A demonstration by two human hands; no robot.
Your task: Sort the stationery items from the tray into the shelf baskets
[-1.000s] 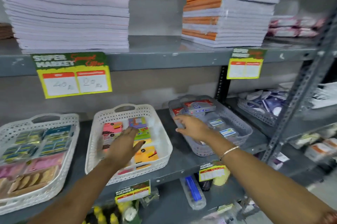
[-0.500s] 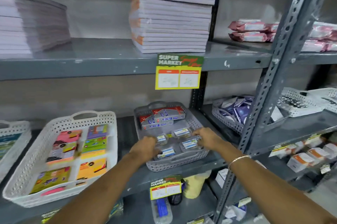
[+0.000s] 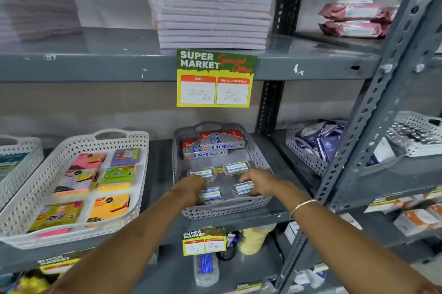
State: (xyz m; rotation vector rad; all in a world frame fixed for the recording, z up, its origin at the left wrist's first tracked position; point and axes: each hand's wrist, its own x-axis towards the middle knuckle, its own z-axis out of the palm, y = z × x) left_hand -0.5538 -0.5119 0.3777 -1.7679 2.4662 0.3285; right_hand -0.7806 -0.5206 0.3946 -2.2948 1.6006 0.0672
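Both hands in the grey basket (image 3: pixel 220 207). Left hand (image 3: pixel 191 186) and right hand (image 3: pixel 257 182) resting on small packs (image 3: pixel 244 187) near its front edge; grip unclear. Seems mostly sorted.

The shelf (image 3: pixel 95 66) is grey painted metal with a dull sheen, chipped in small white spots along its front edge; the perforated upright (image 3: pixel 373 112) has the same finish. The grey basket (image 3: pixel 222 210) and the white basket (image 3: pixel 21 212) are matt moulded plastic with lattice-pierced walls. The small clear boxes (image 3: pixel 236 167) in the grey basket are glossy transparent plastic bearing paper labels. The long cartons (image 3: pixel 222 141) behind them look like printed card with a slight gloss. The price tag (image 3: pixel 215 78) is smooth printed paper. The notebook stack (image 3: pixel 210 16) shows matt paper edges. The pink packets (image 3: pixel 354 18) are shiny plastic film. The bangle (image 3: pixel 302 206) is polished metal.
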